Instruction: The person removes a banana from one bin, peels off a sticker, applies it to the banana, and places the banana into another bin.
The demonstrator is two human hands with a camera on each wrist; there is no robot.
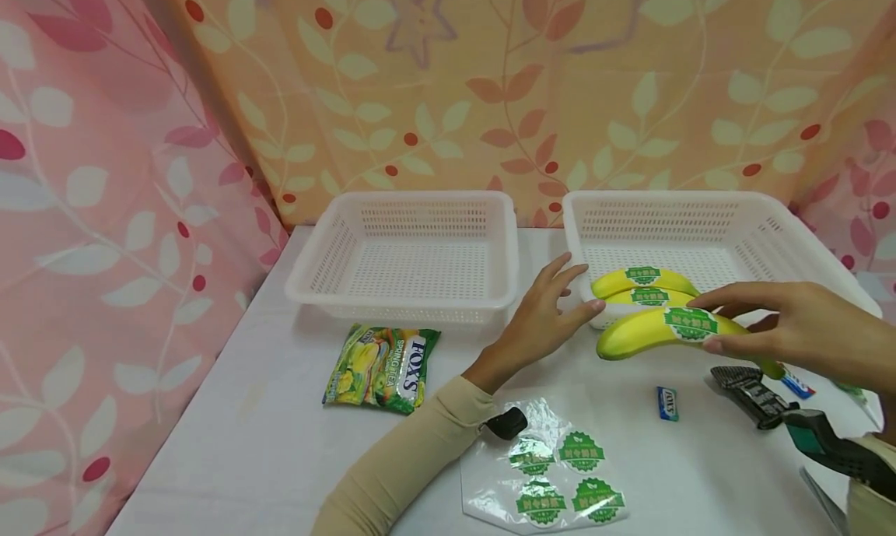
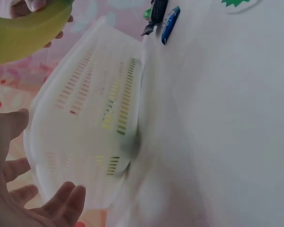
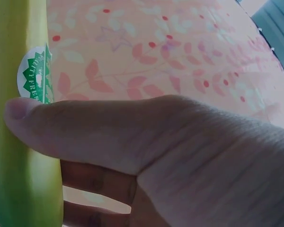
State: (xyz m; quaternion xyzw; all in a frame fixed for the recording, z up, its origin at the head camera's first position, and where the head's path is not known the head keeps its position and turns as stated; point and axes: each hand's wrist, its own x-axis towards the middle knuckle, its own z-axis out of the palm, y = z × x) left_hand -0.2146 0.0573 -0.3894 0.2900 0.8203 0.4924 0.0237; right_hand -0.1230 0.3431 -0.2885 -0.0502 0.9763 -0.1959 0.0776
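My right hand (image 1: 784,322) grips a yellow banana (image 1: 651,331) bearing a green round sticker (image 1: 691,323), just in front of the right white basket (image 1: 791,240). The thumb (image 3: 85,127) presses along the banana (image 3: 19,142) in the right wrist view. Two more stickered bananas (image 1: 644,282) lie in that basket by its front left corner. My left hand (image 1: 546,318) is open, fingers spread, touching the basket's front left corner (image 2: 85,142). A clear sheet of green stickers (image 1: 553,474) lies on the white table near my left forearm.
An empty white basket (image 1: 413,303) stands at the left. A green Fox's candy bag (image 1: 381,365) lies in front of it. A small blue candy (image 1: 667,403) and a dark tool (image 1: 756,392) lie at the right. Leaf-patterned curtains surround the table.
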